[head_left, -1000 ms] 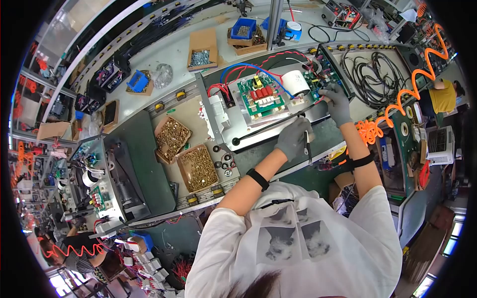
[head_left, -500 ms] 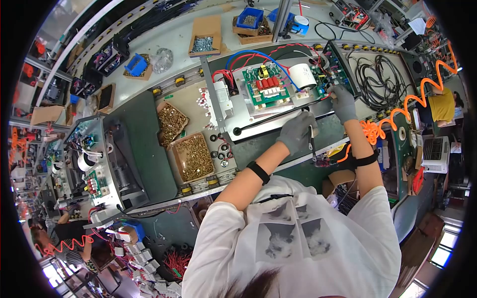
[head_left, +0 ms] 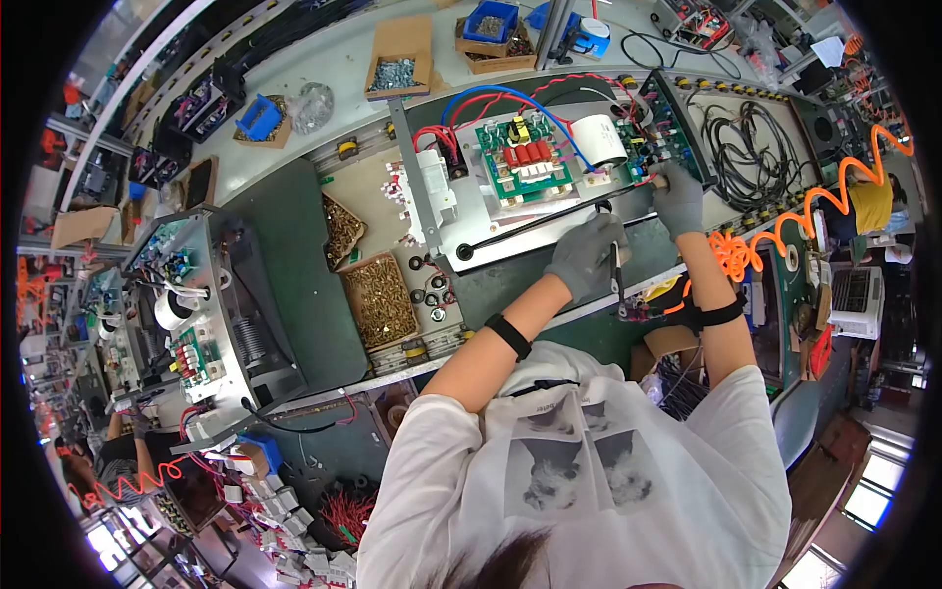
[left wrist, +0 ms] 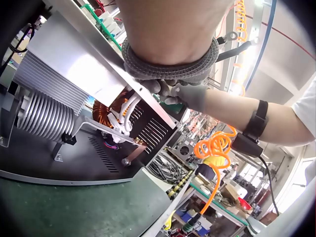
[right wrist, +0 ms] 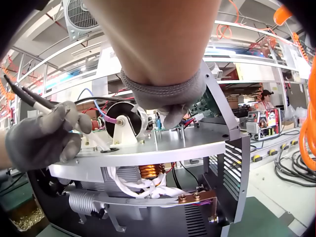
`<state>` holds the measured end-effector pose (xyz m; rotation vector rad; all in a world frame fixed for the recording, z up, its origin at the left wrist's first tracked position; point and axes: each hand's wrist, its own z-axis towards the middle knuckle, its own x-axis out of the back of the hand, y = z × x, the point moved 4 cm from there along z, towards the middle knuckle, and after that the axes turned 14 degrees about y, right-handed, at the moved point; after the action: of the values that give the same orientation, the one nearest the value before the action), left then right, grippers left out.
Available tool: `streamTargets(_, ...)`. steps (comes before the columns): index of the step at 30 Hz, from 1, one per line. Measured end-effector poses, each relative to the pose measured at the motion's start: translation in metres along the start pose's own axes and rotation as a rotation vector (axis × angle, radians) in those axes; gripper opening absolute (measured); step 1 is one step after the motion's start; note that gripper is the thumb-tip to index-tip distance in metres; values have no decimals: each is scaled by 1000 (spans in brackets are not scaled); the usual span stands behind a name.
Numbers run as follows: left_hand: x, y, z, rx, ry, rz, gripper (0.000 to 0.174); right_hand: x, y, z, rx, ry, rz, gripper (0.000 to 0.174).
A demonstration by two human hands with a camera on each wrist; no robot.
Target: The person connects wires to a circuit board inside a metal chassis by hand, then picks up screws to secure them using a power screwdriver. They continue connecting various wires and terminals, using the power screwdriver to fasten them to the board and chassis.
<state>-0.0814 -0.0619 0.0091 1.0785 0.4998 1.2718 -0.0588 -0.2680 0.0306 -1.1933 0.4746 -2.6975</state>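
A metal chassis point(head_left: 520, 224) lies before me, bearing a green circuit board point(head_left: 525, 167) with red parts and a white cylindrical capacitor point(head_left: 597, 140). My gloved left hand point(head_left: 586, 257) grips white-sleeved cables point(right wrist: 102, 142) that rise through a hole in the metal plate. Their black ends point(right wrist: 22, 92) stick out past the fingers; a ring terminal point(left wrist: 229, 36) shows in the left wrist view. At the chassis's right end, my gloved right hand point(head_left: 677, 201) has bent fingers at a thin red wire point(head_left: 643, 182), beside a small circuit board point(head_left: 638, 152). Its palm side is hidden.
Left of the chassis are boxes of brass fasteners point(head_left: 383, 299) and several black rings point(head_left: 432, 285). A second chassis point(head_left: 221, 314) stands further left. Coiled black cables point(head_left: 751, 162) lie on the right, near an orange coiled air hose point(head_left: 731, 253). A conveyor edge point(head_left: 471, 334) runs along my side.
The head view has shifted slightly. Both hands stay at the same spots on the chassis, the left on the cables and the right by the red wire.
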Motion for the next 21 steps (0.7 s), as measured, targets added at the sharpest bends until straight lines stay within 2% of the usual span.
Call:
streamTargets(2, -1, -1, 0, -10, 3, 1, 16, 2, -7, 0, -372, -79, 94, 10)
streamTargets(3, -1, -1, 0, -6, 4, 0, 16, 2, -7, -1, -373, -83, 93, 10)
streamTargets(5, 1, -1, 0, 6, 3, -6, 16, -3, -1, -4, -542, -90, 195, 9)
streamTargets(6, 2, 2, 0, 14, 2, -5, 16, -2, 0, -4, -545, -96, 196, 9)
streamTargets(8, 2, 1, 1, 6, -9, -8, 16, 0, -1, 1, -257, -83, 62, 9)
streamTargets(9, 2, 0, 1, 8, -11, -10, 16, -2, 2, 3, -260, -84, 60, 9)
streamTargets(11, 1, 0, 1, -7, 5, -11, 16, 0, -2, 5, -10, -66, 34, 10)
streamTargets(15, 0, 1, 1, -26, 10, 18, 16, 0, -2, 2, -15, -101, -4, 13)
streamTargets(17, 0, -1, -1, -17, 1, 17, 17, 2, -6, -3, 24, -27, -7, 14)
streamTargets(21, 1, -2, 0, 22, -33, -34, 17, 0, -7, -6, 48, -30, -39, 16)
